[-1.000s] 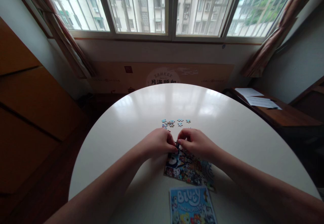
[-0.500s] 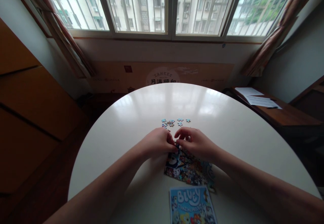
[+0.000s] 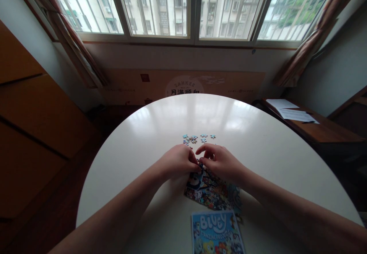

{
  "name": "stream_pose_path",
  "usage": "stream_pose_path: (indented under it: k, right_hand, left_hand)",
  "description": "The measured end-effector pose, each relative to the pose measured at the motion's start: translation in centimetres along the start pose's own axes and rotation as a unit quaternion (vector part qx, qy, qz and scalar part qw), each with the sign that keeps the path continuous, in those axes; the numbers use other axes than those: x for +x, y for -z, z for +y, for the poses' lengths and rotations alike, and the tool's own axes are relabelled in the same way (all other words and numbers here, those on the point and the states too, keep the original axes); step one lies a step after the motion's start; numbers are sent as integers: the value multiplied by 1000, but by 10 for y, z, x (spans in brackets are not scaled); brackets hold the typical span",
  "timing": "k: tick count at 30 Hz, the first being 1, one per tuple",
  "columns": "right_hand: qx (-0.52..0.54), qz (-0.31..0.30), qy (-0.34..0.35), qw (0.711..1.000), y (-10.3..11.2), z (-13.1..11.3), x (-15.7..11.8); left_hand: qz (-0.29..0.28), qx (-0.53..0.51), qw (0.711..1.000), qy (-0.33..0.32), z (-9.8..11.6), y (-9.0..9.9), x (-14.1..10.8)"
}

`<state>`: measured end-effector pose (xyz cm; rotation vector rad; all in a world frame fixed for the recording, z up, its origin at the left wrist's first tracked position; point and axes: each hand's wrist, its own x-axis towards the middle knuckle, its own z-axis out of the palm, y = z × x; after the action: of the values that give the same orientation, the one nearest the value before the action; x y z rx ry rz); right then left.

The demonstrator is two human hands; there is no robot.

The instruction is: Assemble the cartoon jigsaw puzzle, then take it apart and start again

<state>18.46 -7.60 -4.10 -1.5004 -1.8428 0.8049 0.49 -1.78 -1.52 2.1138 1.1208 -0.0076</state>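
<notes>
A partly joined jigsaw puzzle (image 3: 210,191) with a dark, many-coloured picture lies on the white round table (image 3: 137,139). At its upper left edge my left hand (image 3: 180,160) has its thumb and fingers pinched together; what lies between them is too small to make out. Just to the right, my right hand (image 3: 219,160) rests over the puzzle's top, index finger curved and apart from the thumb, with nothing visible held. Beyond both hands is a small group of loose puzzle pieces (image 3: 194,139). Nearer the front edge lies a blue picture card (image 3: 218,231) reading "Bluey".
A brown side table (image 3: 329,128) with paper sheets (image 3: 296,114) and a pen stands at the right. Behind the round table are a printed orange board (image 3: 123,87) and a barred window. An orange-brown cabinet (image 3: 34,112) is at the left.
The puzzle has shifted slightly left under my hands. My right index finger has moved a little to the left. My left hand has hardly moved.
</notes>
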Motion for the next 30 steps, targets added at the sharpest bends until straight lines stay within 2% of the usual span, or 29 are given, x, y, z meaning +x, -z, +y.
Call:
stream_pose_path:
  k: [16, 19, 23, 27, 30]
  right_hand:
    - [-79, 21, -8, 997, -2, -2, 1]
    - [-65, 24, 18, 997, 4, 2, 3]
    - [-66, 61, 33, 995, 21, 13, 8]
    - [-125, 91, 37, 987, 33, 25, 13]
    - [-198, 104, 69, 972, 33, 28, 16]
  left_hand:
    - [-3, 2, 1000, -4, 2, 2, -2]
    - [-1, 4, 1000, -4, 4, 2, -3]
    - [5, 0, 1000, -1, 5, 2, -2]
    - [-2, 2, 1000, 0, 4, 1, -2]
    - [-3, 10, 1000, -1, 4, 1, -2]
